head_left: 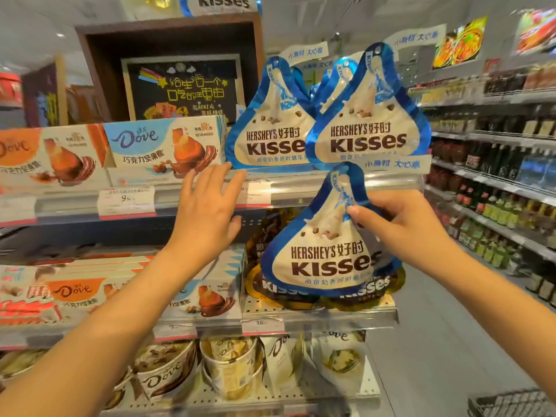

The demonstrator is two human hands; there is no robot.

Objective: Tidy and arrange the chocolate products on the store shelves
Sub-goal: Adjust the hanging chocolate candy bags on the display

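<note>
From the head view, the right hand (400,224) pinches a blue Kisses bag (325,251) by its neck, held in front of the middle shelf. The left hand (207,206) is spread, fingers reaching toward the upper shelf edge (180,203). To seat it well, I'd lift it beside the two standing bags (325,124), label forward. Dove boxes (162,145) crowd the left; the aisle to the right gives room.

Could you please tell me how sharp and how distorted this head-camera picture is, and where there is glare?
Head view: wide-angle bending curves the shelf edges; the blue Kisses bag pinched by the right hand reads sharply; the left hand is slightly soft; the side aisle bottles blur; glare on the hanging posters.
</note>
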